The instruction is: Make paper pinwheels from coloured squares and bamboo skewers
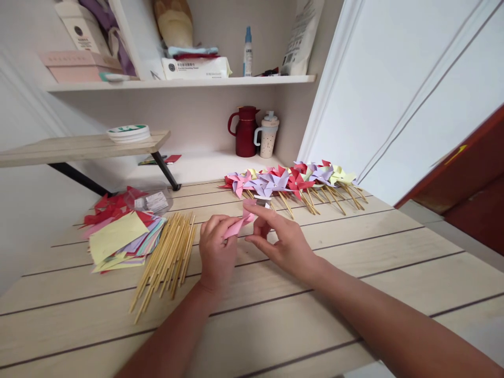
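The pink paper [239, 224] sits at the centre of the frame, folded and pinched between my two hands just above the wooden table [354, 273]. My left hand [216, 251] curls around its lower end, thumb and fingers pressed together on the fold so the piece cannot spring open. My right hand [280, 239] comes in from the right, forefinger stretched over the top and thumb below, nipping the paper's upper tip; there seems to be a small pale part under that tip, but I cannot tell what it is.

To the left of my hands lies a loose bundle of bamboo sticks [167, 257], fanned towards me, within easy reach of the left hand. Just beside them, further left, is a stack of coloured paper squares [122, 239] with a yellow sheet on top, and a clear plastic bag [151, 199] behind it. Above my hands in the frame, a row of finished pinwheels [291, 181] lies on sticks, heads overlapping, well apart from where I am folding. A red jug [244, 131] and a pale cup [268, 136] stand in the back corner.
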`<action>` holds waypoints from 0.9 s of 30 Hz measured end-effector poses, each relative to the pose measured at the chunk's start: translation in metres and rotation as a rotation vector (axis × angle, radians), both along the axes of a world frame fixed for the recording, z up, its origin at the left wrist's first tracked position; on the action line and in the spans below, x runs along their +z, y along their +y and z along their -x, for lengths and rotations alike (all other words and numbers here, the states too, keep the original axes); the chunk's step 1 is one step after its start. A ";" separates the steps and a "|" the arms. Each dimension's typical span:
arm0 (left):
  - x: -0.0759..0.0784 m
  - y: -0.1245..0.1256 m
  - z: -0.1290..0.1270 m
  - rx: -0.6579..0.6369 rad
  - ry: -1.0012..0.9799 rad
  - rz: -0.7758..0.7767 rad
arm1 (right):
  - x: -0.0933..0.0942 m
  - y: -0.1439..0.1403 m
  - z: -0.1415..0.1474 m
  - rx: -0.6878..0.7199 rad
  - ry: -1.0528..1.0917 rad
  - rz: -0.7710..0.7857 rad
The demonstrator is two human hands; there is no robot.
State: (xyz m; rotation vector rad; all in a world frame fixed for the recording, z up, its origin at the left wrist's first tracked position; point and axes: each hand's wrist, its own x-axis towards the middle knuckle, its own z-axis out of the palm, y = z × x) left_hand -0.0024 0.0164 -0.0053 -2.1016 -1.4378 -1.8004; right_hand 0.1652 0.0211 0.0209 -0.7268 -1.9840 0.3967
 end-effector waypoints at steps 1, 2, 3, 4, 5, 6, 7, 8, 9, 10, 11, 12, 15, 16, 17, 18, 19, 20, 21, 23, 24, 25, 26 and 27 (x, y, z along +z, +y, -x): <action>0.000 0.001 0.000 0.009 -0.010 -0.001 | 0.000 0.000 0.000 -0.001 0.005 0.006; 0.000 0.002 0.001 0.022 -0.021 -0.006 | -0.001 0.000 0.000 -0.005 0.012 0.012; 0.000 0.003 0.002 0.039 -0.028 -0.013 | -0.001 0.001 0.000 -0.010 0.018 0.016; 0.000 0.004 0.003 0.055 -0.032 -0.021 | -0.001 0.001 0.000 -0.016 0.022 0.019; 0.000 0.005 0.004 0.071 -0.032 -0.030 | -0.001 0.001 0.000 -0.021 0.023 0.019; 0.000 0.006 0.005 0.084 -0.030 -0.039 | -0.001 0.002 0.000 -0.028 0.021 0.015; 0.001 0.007 0.006 0.096 -0.025 -0.049 | -0.001 0.002 0.000 -0.034 0.018 0.005; 0.001 0.008 0.007 0.108 -0.018 -0.058 | -0.001 0.003 -0.001 -0.042 0.013 -0.008; 0.001 0.009 0.009 0.121 -0.009 -0.069 | -0.001 0.003 -0.001 -0.051 0.009 -0.022; 0.001 0.010 0.010 0.139 0.001 -0.080 | -0.001 0.004 -0.001 -0.059 0.007 -0.034; 0.001 0.010 0.011 0.158 0.014 -0.092 | -0.001 0.004 -0.001 -0.064 0.006 -0.042; 0.001 0.010 0.011 0.177 0.028 -0.105 | -0.001 0.005 -0.001 -0.066 0.005 -0.048; 0.004 0.008 0.011 0.207 0.087 -0.150 | -0.002 0.006 0.000 -0.077 0.005 -0.078; 0.005 0.006 0.010 0.200 0.118 -0.173 | -0.003 0.007 0.000 -0.091 0.002 -0.097; 0.007 0.003 0.009 0.183 0.152 -0.200 | -0.003 0.007 0.000 -0.112 -0.002 -0.121; 0.008 0.000 0.007 0.160 0.190 -0.228 | -0.003 0.007 0.000 -0.135 -0.008 -0.145; 0.010 -0.003 0.004 0.132 0.226 -0.251 | -0.003 0.008 0.000 -0.157 -0.016 -0.168; 0.011 -0.006 0.002 0.108 0.257 -0.267 | -0.003 0.008 0.000 -0.174 -0.025 -0.187; 0.013 -0.009 -0.001 0.086 0.285 -0.272 | -0.003 0.008 0.000 -0.189 -0.033 -0.200; 0.014 -0.014 -0.004 0.057 0.322 -0.268 | -0.002 0.008 0.001 -0.216 -0.050 -0.212; 0.015 -0.015 -0.005 0.049 0.332 -0.266 | -0.002 0.007 0.001 -0.234 -0.058 -0.216; 0.015 -0.016 -0.006 0.045 0.336 -0.266 | -0.001 0.007 0.000 -0.254 -0.064 -0.222; 0.015 -0.017 -0.005 0.046 0.337 -0.269 | -0.001 0.006 0.000 -0.276 -0.068 -0.229; 0.016 -0.017 -0.005 0.049 0.335 -0.273 | 0.000 0.005 0.000 -0.293 -0.071 -0.238</action>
